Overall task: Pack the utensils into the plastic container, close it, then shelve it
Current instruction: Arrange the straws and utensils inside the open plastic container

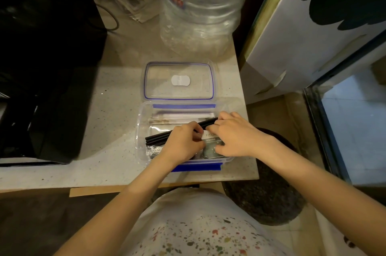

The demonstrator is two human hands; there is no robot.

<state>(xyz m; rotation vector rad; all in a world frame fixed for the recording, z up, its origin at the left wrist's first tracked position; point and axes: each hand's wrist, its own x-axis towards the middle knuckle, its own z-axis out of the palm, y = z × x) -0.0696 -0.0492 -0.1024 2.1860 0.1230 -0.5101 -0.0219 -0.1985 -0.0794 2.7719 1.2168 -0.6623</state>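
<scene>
A clear plastic container with blue clips stands open on the counter near its front edge. Its clear lid, blue-rimmed with a white vent, lies flat just behind it. Black chopsticks lie diagonally across the container, over wrapped utensils at the back and a crinkly plastic pack at the front left. My left hand and my right hand are both inside the container, fingers pinched on a small grey packet under the chopsticks.
A big clear water bottle stands behind the lid. A black appliance fills the left of the speckled counter. A white board leans at the right, with a glass tank and a dark round stool below.
</scene>
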